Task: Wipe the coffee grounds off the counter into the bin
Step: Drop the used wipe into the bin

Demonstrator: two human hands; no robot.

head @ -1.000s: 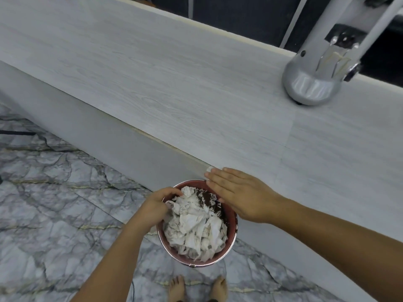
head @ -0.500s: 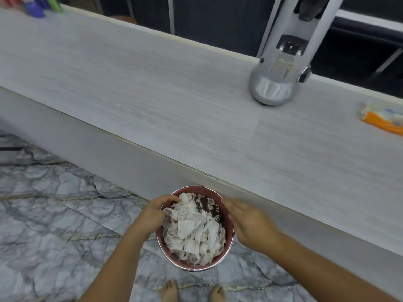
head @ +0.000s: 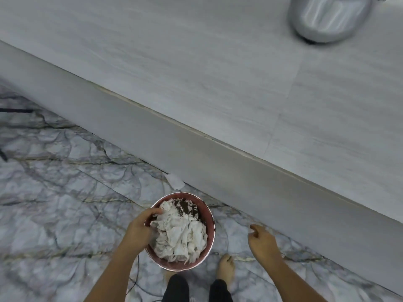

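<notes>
Only one view here, so nothing overlapped with a second camera. It sat on your head and looked steeply down and a bit forward, wide-angle, so the edges bent. Your own feet point(head: 226, 271) and dark trouser legs showed at the bottom edge, with both forearms reaching up into the frame from there. The bin point(head: 209, 214) sat close under the lens, low in the middle. The counter point(head: 196, 62) ran diagonally across the upper half, and the marble floor point(head: 54, 214) filled the left. A silver appliance base point(head: 327, 16) got cropped by the top right edge. Everything looked slightly motion-blurred.
</notes>
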